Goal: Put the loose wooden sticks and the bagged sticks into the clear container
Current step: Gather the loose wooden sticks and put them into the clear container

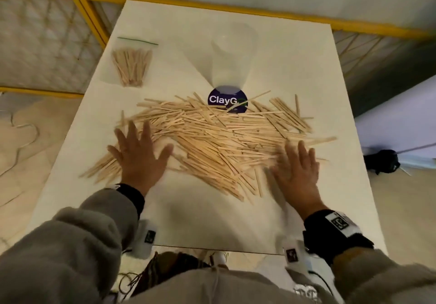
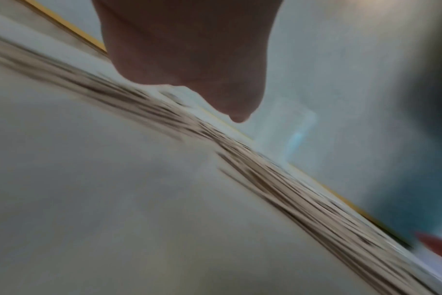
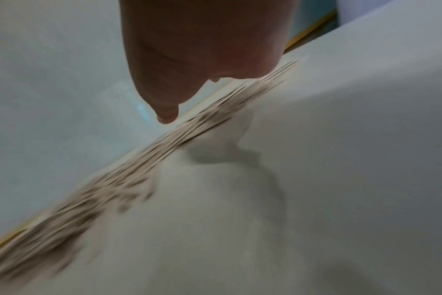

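Observation:
A wide heap of loose wooden sticks (image 1: pixel 212 138) covers the middle of the white table (image 1: pixel 212 221). Behind it stands the tall clear container (image 1: pixel 230 60), its dark "ClayG" label (image 1: pixel 226 99) at the base. A clear zip bag of sticks (image 1: pixel 132 65) lies at the far left. My left hand (image 1: pixel 139 152) is spread flat over the heap's left end, and my right hand (image 1: pixel 296 167) is spread flat at its right end; neither holds anything. Both wrist views are blurred: my left hand (image 2: pixel 189 55) above a streak of sticks (image 2: pixel 265 175), my right hand (image 3: pixel 202 49) above sticks (image 3: pixel 139 159).
A yellow-framed mesh fence (image 1: pixel 77 20) runs behind and to the left of the table. A black object (image 1: pixel 382 161) lies on the floor to the right. The near strip of table in front of the heap is bare.

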